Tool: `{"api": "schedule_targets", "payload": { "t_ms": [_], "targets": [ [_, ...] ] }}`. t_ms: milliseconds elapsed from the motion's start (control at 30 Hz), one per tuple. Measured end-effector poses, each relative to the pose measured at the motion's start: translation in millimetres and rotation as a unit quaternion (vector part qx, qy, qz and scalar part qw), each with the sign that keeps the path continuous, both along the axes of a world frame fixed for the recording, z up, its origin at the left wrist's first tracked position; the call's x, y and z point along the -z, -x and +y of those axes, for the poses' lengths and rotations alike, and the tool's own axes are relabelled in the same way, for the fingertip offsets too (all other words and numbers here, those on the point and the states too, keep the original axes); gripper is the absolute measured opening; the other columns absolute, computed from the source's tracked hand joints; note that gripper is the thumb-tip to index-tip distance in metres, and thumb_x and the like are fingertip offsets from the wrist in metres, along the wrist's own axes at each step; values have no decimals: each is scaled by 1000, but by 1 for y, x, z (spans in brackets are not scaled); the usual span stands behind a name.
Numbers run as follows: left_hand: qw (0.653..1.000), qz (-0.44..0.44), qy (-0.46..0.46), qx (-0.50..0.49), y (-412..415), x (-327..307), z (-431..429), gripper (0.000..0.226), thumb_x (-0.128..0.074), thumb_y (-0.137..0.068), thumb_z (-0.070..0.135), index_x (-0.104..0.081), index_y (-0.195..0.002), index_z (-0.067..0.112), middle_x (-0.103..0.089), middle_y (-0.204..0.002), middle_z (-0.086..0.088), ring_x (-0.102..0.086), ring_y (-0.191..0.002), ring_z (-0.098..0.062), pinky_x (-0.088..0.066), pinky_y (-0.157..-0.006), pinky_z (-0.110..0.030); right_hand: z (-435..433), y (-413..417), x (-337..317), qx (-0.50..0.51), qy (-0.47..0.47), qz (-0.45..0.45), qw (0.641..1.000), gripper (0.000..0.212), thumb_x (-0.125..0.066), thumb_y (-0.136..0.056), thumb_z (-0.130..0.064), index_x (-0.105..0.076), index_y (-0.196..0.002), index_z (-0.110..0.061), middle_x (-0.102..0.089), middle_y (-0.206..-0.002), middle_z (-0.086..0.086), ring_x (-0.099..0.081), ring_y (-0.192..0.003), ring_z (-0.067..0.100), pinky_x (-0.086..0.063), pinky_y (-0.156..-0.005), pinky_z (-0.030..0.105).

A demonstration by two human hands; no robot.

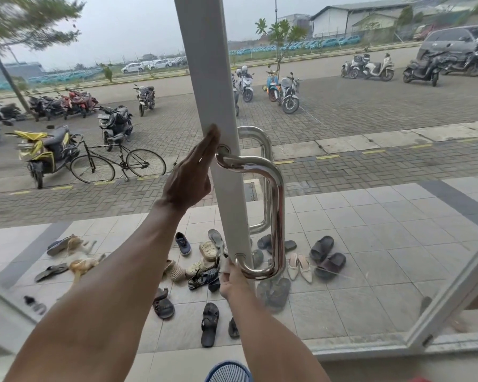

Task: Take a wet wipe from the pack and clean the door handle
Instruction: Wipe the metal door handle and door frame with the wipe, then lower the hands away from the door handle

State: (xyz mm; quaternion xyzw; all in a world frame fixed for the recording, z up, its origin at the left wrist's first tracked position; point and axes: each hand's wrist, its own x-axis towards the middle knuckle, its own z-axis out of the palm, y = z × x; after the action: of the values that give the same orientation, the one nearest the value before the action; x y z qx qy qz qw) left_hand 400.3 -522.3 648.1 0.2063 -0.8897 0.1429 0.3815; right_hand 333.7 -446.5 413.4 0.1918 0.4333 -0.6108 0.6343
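Note:
A shiny steel D-shaped door handle point(277, 216) is fixed to the white frame point(215, 92) of a glass door. My left hand point(192, 175) rests flat, fingers straight and together, against the frame just left of the handle's upper mount. My right hand point(233, 282) is at the handle's lower bend, pinching a small white wet wipe point(226, 264) against the metal near the lower mount. The wipe is mostly hidden by my fingers. No pack is in view.
Through the glass lie several shoes and sandals point(204, 271) on grey tiles, and a cat point(80, 261) at the left. Parked motorbikes and a bicycle point(119, 164) stand beyond. A second handle point(260, 139) shows on the outside. A blue round object point(228, 372) sits at the bottom edge.

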Motion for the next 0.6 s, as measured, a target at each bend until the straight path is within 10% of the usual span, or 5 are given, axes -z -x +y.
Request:
{"api": "schedule_targets", "payload": {
  "t_ms": [167, 333, 600],
  "targets": [
    [996, 58, -28, -64, -17, 31, 4, 79, -30, -75, -10, -29, -154, 1, -26, -162, -15, -32, -148, -27, -47, -107, -44, 7, -10, -2, -48, 28, 92, 994, 21, -78, -80, -4, -59, -86, -8, -59, -79, 5, -50, -64, 14, -53, -70, 27],
    [965, 76, -177, -180, -37, 89, 22, 72, -38, -78, -14, -43, -147, 7, -42, -153, -19, -52, -130, -41, -59, -84, -50, 17, -13, -17, -106, 58, 177, 977, 38, -79, -78, 0, -56, -107, -4, -60, -92, 9, -57, -93, 24, -52, -86, 37],
    [802, 78, -525, -273, -77, 187, 51, 40, -53, -98, 17, -57, -137, 8, -55, -142, -18, -52, -131, -34, -40, -106, -39, 19, -42, -8, -215, 105, 304, 922, 48, -75, -82, -11, -56, -126, -3, -63, -123, 11, -61, -109, 24, -53, -88, 37]
  ]
}}
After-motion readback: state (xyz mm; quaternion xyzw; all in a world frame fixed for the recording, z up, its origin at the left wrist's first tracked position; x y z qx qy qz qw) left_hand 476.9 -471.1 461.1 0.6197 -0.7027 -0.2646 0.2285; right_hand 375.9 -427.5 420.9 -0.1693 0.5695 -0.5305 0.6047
